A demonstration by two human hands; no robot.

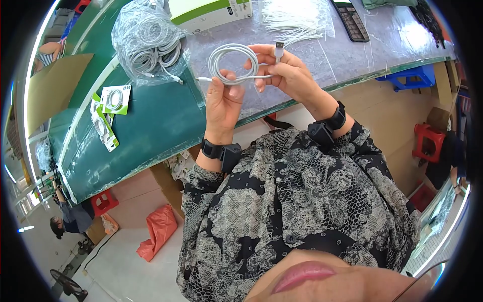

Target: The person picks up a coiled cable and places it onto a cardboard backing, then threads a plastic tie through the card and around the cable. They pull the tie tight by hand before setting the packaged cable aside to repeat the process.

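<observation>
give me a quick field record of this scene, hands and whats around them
left hand: pinches the lower side of the coiled white cable
right hand: grips the coil's right side, one plug end sticking up above the fingers
work surface: green table with a clear cover sheet
left of hands: clear bag of white cables
far left: packaged cables on green cards
behind: green and white box, black keyboard

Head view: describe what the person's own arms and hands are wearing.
Both hands, the left hand and the right hand, are bare, with no gloves. Each wrist carries a black strap with a boxy black device: left band, right band. The patterned black-and-grey lace-print sleeves reach down near the wrists.
</observation>
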